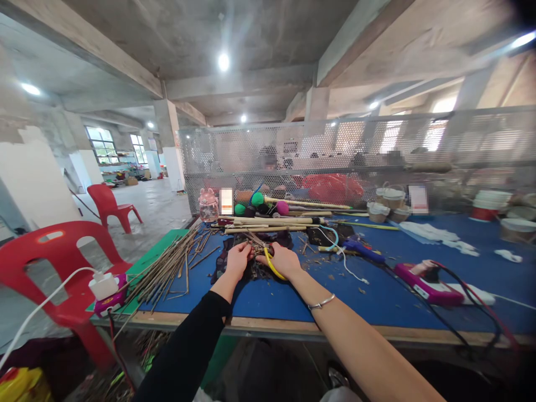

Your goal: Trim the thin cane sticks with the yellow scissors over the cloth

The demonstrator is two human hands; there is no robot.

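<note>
My right hand (283,261) is closed around yellow-handled scissors (276,272), whose blades point away to the upper left. Just beside it, my left hand (238,259) pinches a small piece of dry brown twig (253,251) near the blades; its exact shape is too small to make out. Both hands are over a black sheet (220,268) with dark scraps on the blue tabletop (259,304). A heap of thin brown sticks (171,265) lies left of my left hand. Several pale, thicker sticks (272,222) lie across the table beyond my hands.
A blue glue gun (364,250) and a purple power strip (427,283) with cables lie right. Green and pink balls (257,199), a pink-lidded bottle (208,205) and tubs (391,196) stand along the perforated metal screen (251,151). A red chair (62,262) is left.
</note>
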